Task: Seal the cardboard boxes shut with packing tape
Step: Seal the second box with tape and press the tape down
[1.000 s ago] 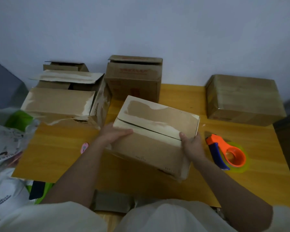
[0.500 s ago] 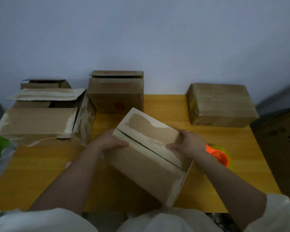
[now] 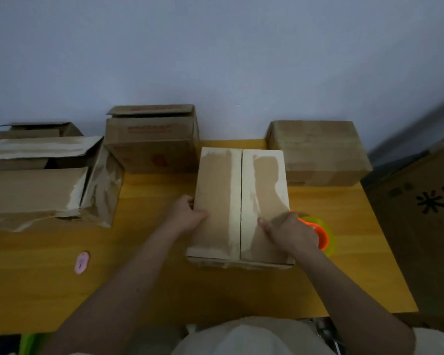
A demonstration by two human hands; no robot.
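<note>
Tape dispenser (image 3: 324, 233) mostly hidden behind right hand (image 3: 294, 233); both hands, left hand (image 3: 187, 217) included, grasp the central box (image 3: 221, 201), one of five boxes on the counter (image 3: 49, 290).

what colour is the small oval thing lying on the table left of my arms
Pink; the small oval thing shows best in the head view, lying on the yellow table.

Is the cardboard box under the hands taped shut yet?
Flaps closed, not taped: the brown cardboard box shows a bare dark seam down its top, with the left hand and right hand holding it.
</note>
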